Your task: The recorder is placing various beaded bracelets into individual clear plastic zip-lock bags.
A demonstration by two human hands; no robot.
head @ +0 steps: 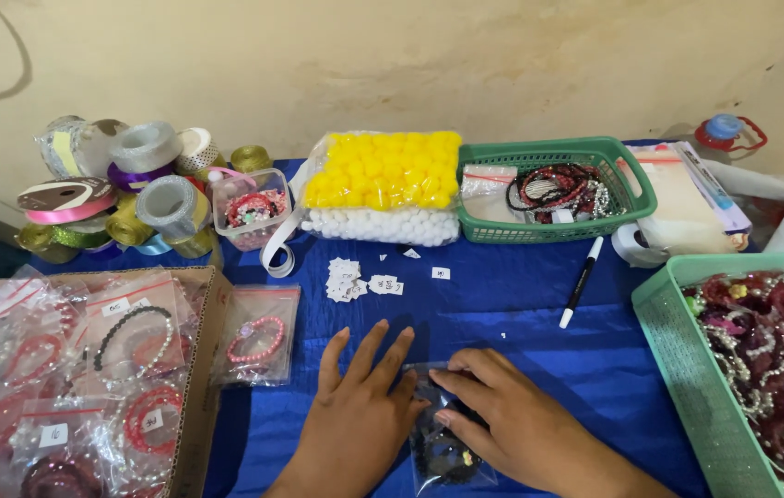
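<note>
Head view. Both hands lie on the blue cloth [521,304] at the near middle of the table. Left hand [359,406]: flat, palm down, fingers spread apart, fingertips touching the left edge of a small clear bag [442,443]; it grips nothing. Right hand [512,415]: palm down over the right part of the same bag, fingers together and pressing on its top edge; cannot tell if anything is pinched beneath them. The bag lies flat between and partly under the two hands and holds a dark beaded bracelet [442,454].

Left, near: open cardboard box [200,387] packed with bagged bracelets in red, pink and black. Just right of the box, on the cloth, one more bagged pink bracelet [256,341], apart from the left hand.

Middle, beyond the hands: a scatter of small white paper tags [347,278]. Right of these, a marker with a white barrel [581,281], lying at a slant.

Far left: a heap of ribbon spools [147,198] and a small clear tub [252,210]. Far middle: a bag of yellow and white pompoms [383,189]. Far right: green basket [627,175] with beaded strings inside.

Right edge, near: mint green tray [687,360] filled with dark red and pearl bracelets.
</note>
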